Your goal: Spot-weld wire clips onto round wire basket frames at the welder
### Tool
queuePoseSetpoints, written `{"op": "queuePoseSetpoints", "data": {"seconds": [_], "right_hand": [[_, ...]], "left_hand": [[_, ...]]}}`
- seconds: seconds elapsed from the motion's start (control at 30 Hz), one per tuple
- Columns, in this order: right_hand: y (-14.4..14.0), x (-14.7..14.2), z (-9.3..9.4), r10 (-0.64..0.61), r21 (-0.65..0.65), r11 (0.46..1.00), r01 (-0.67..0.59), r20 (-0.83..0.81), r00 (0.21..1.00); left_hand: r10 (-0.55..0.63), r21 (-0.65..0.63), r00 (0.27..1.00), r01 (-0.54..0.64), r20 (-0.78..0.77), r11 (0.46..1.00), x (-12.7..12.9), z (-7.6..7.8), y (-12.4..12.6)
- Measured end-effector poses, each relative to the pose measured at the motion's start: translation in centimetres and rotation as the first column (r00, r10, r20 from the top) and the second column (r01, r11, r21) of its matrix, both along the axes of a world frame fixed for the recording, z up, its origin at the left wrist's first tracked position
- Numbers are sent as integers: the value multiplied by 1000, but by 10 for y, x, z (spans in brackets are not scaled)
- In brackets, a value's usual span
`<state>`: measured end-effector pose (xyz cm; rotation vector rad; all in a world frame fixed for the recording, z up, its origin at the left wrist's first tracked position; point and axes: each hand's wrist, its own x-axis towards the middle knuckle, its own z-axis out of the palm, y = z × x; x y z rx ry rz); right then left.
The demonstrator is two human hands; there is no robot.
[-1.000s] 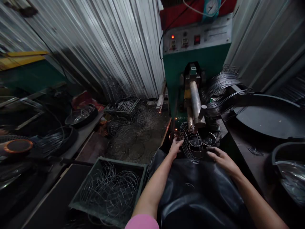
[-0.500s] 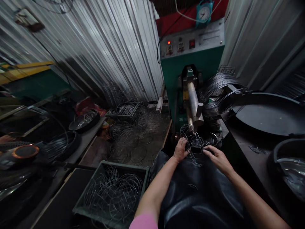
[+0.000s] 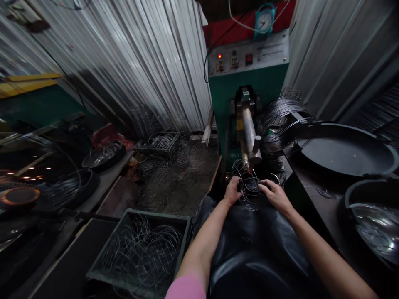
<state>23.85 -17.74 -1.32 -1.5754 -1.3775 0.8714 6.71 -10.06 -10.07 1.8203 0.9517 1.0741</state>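
Note:
Between my two hands a frame of bent wire rings (image 3: 249, 202) sits under the electrode arm (image 3: 250, 131) of a green spot-welding machine (image 3: 249, 79). My left hand (image 3: 232, 191) is closed on the left side of the wire frame. On its right side my right hand (image 3: 274, 193) pinches the wire with thumb and fingertips. A small orange glow shows at the electrode's lower tip, where the frame's upper wire meets it. Which rings touch each other I cannot tell. A black apron (image 3: 249, 253) covers the lap below.
A green crate (image 3: 93, 272) of wire rings stands at the lower left. More wire rings (image 3: 168, 178) lie on the floor beyond. To the right are a wire bundle (image 3: 280, 120), a large dark pan (image 3: 339, 153) and a black basin (image 3: 346, 203) with shiny pieces. Sparks appear at far left.
The view has shifted slightly. The right hand's fingers have come closer round the wire frame, an orange glow now shows at the electrode tip, and sparks have appeared at far left.

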Motion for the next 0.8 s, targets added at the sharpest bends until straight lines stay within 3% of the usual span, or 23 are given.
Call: {"op": "queuePoseSetpoints", "data": {"seconds": [0.13,0.37,0.6,0.8], "right_hand": [[-8,-1,-6,28,-57,998,-33,-77,997],[13,1,1,31,-33,999,-35,-108,994],[-20,12,-14,60,-164,981,-101,-239,969],[-1,7,2,64,-111,991,-80,-142,988]], "left_hand": [[5,-67,1000,-3,26,998,0,0,2],[54,-220,985,-17,161,975,8,-4,5],[69,-233,990,-39,123,972,4,-4,-1],[107,-367,980,-37,170,929,7,8,-3]]}}
